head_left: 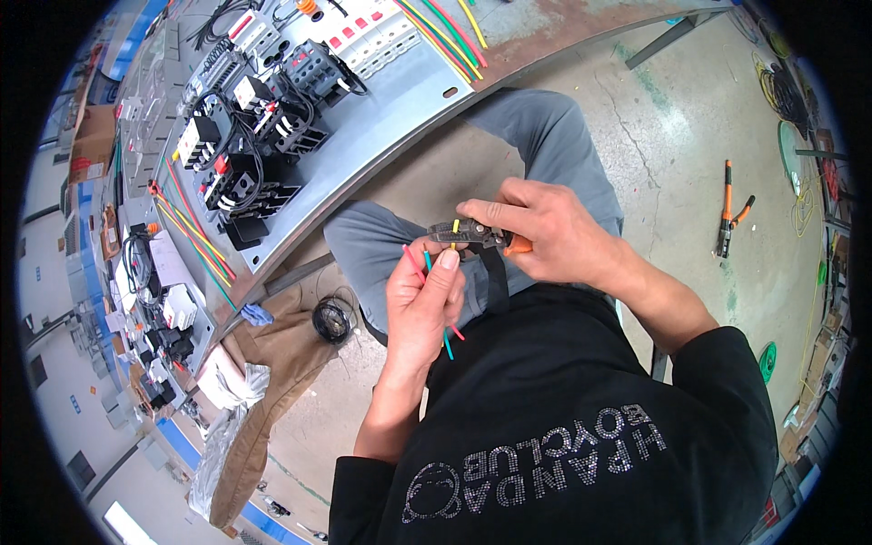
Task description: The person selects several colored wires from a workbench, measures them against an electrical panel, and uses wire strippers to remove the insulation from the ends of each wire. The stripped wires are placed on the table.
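Above my lap, my left hand (423, 295) pinches short pieces of wire between thumb and fingers. A red wire (458, 332) and a green wire (448, 348) stick out on both sides of that hand. The short yellow wire (455, 226) rises from the thumb tip and sits at the jaws of a wire stripper (443, 233). My right hand (554, 232) is wrapped round the stripper's orange handles, thumb along the top. Whether the jaws bite into the yellow wire is too small to tell.
On the table at upper left lies a grey metal plate (381, 123) carrying black contactors (318, 71) and white breakers (381, 45). Red, yellow and green wires (445, 36) lie beside it. Orange-handled pliers (727, 213) rest on the floor at right; a black wire coil (334, 320) is at left.
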`<state>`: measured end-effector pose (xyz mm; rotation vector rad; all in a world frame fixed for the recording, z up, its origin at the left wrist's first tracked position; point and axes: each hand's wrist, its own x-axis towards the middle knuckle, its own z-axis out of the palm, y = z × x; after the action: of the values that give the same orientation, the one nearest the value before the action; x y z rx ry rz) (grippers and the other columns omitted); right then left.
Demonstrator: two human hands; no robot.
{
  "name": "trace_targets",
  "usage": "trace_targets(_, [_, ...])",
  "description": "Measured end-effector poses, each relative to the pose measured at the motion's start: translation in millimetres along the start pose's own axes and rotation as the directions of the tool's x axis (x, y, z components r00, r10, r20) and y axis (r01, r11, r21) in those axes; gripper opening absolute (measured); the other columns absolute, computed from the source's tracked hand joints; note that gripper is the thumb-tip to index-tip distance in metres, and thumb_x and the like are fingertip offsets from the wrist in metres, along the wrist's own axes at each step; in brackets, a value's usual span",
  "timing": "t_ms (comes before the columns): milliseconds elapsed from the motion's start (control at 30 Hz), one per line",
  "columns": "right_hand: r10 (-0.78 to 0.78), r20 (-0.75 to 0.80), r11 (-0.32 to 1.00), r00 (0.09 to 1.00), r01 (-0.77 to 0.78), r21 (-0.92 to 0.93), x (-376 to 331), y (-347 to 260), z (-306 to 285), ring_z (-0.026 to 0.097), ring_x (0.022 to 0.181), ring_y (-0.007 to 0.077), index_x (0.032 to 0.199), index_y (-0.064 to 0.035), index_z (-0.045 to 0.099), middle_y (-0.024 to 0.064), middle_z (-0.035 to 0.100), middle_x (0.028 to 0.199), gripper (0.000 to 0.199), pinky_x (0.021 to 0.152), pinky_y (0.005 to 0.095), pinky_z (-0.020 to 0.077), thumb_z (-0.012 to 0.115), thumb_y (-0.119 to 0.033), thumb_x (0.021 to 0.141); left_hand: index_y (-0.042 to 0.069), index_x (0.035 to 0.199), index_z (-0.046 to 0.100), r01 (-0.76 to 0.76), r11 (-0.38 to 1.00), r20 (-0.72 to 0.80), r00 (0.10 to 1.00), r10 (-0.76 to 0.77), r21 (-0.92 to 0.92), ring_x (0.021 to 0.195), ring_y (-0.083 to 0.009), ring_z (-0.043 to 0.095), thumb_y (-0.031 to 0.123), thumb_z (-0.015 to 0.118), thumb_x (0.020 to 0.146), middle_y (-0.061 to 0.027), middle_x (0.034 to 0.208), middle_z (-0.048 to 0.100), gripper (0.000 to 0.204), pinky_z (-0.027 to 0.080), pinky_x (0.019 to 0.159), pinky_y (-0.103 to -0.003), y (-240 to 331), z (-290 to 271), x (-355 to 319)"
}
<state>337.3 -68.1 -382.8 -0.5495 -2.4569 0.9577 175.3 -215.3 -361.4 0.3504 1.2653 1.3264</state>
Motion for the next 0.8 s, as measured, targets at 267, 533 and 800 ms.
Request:
trace_targets(267, [0.225, 0.069, 0.814, 0.972, -0.226, 0.535, 0, 16, -8, 0.067, 0.075, 0.0249, 0.128, -0.0069, 0.064, 0.0085, 0.065, 0.086, 0.049, 0.061, 0.0384, 0.0532, 0.068, -0.003, 0.079, 0.004, 0.110, 0.058, 0.096, 0.994, 0.102, 0.991, -0.091, -0.050, 0.046, -0.0049, 0.032, 0.024, 0.053, 0.108, 0.0030, 0.066, 0.044, 0.020, 0.025, 0.043, -0.022, 2, -3, -1])
trace_targets(533, [0.461, 0.048, 0.443, 0.886, -0.276, 0.853, 12, 28, -48, 0.063, 0.076, 0.0115, 0.132, -0.0013, 0.058, 0.0029, 0.064, 0.092, 0.039, 0.060, 0.0270, 0.0497, 0.065, -0.012, 0.095, 0.007, 0.110, 0.058, 0.239, 0.936, 0.224, 0.957, -0.183, -0.258, 0.044, -0.0050, 0.030, 0.026, 0.049, 0.109, 0.0018, 0.067, 0.044, 0.021, 0.024, 0.041, -0.022, -7, -12, -3])
trace_targets(800, [0.184, 0.211, 0.507, 0.960, -0.277, 0.816, 31, 4, -2, 0.056, 0.071, 0.0019, 0.134, -0.0046, 0.062, -0.0040, 0.057, 0.083, 0.041, 0.060, 0.0206, 0.0433, 0.067, -0.007, 0.094, 0.005, 0.110, 0.059, 0.228, 0.965, 0.169, 0.964, -0.205, -0.127, 0.048, -0.0032, 0.030, 0.023, 0.051, 0.108, 0.0051, 0.070, 0.043, 0.020, 0.023, 0.044, -0.021, 3, -8, -4])
